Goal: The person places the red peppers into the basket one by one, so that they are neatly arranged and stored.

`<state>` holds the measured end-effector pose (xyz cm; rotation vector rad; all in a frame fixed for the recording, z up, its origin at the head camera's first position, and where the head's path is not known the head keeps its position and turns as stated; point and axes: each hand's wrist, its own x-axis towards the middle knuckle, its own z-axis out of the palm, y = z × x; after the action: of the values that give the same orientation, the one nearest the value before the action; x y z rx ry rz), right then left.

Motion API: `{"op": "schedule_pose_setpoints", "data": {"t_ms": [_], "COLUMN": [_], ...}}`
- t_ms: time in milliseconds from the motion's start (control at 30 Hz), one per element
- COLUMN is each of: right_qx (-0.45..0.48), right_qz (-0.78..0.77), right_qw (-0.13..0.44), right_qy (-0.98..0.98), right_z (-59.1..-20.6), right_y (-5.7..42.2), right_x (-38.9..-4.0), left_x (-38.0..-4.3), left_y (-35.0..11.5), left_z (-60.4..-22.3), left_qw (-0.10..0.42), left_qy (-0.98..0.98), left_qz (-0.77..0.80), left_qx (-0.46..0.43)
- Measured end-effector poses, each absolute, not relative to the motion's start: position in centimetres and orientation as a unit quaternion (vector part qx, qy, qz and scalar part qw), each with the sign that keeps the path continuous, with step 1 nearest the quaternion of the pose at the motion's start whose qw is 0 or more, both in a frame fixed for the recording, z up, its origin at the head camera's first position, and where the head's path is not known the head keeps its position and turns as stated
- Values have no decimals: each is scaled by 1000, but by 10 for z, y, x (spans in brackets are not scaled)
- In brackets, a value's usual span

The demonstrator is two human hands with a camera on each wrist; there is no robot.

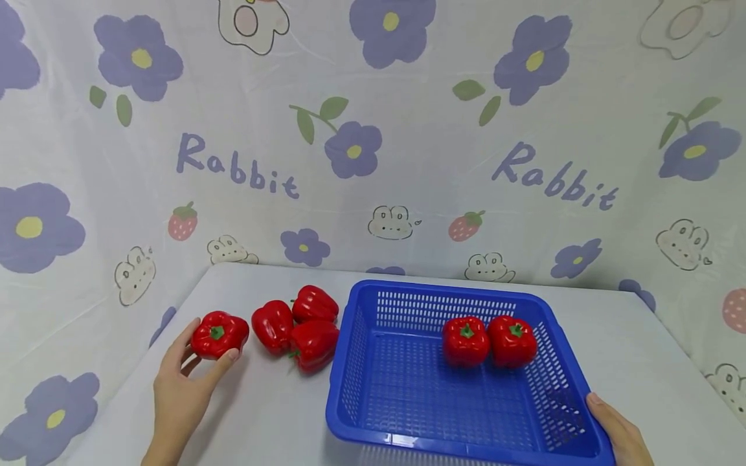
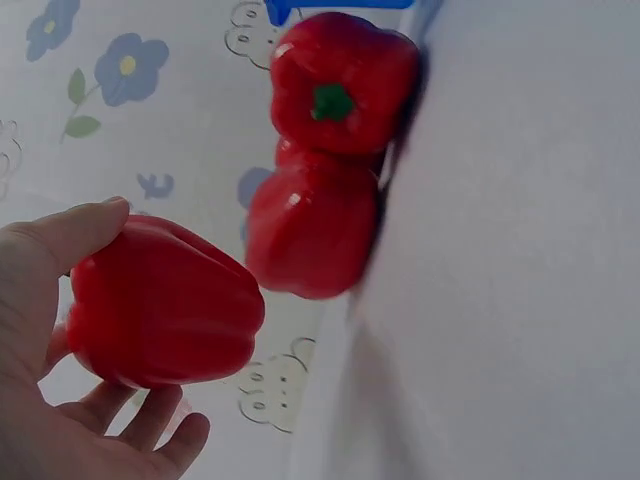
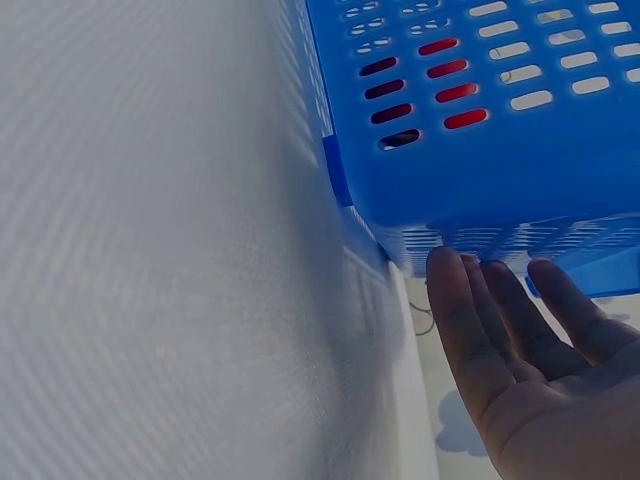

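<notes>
My left hand [image 1: 183, 388] holds a red bell pepper [image 1: 219, 335] above the table at the left, thumb on one side and fingers on the other; its green stem faces the head camera. In the left wrist view the same pepper [image 2: 165, 305] lies between thumb and fingers. Just right of it, three more red bell peppers [image 1: 272, 327] sit together on the table. Beside them stands a blue plastic basket [image 1: 344, 362] with two red peppers [image 1: 466, 341] inside, stems up. My right hand [image 1: 620, 430] is at the basket's right side, its fingers [image 3: 460, 320] fairly straight against the outer wall.
The white table [image 1: 280, 414] carries everything. A pale cloth [image 1: 419, 162] printed with purple flowers and rabbits hangs behind it and at the sides. The basket's left rim comes close to the nearest loose pepper.
</notes>
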<state>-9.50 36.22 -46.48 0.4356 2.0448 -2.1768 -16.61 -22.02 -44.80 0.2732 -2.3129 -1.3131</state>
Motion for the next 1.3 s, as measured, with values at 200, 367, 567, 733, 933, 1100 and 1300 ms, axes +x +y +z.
{"op": "schedule_pose_setpoints", "data": {"t_ms": [200, 367, 567, 733, 933, 1100, 1300], "right_qx": [168, 156, 128, 128, 134, 146, 155], "right_qz": [-707, -724, -742, -739, -743, -714, -688], "right_qw": [48, 50, 79, 47, 59, 44, 35], "right_qy": [685, 670, 653, 659, 653, 683, 708], "right_z": [-465, -467, -469, -467, -466, -465, -466], "right_y": [359, 356, 354, 353, 353, 349, 351], "right_x": [-93, -95, -97, -97, -96, -98, -101], "left_x": [-156, -145, -138, -151, -182, -202, -220], "left_y": [-200, -177, -147, -119, -83, -59, -39], "left_z": [-425, -402, -372, -360, -361, -371, -388], "left_qw": [273, 285, 241, 174, 116, 74, 34], "left_qy": [-834, -835, -846, -829, -822, -823, -824], "left_qz": [-475, -470, -453, -485, -469, -455, -444], "left_qx": [65, -22, -144, -218, -303, -331, -351]}}
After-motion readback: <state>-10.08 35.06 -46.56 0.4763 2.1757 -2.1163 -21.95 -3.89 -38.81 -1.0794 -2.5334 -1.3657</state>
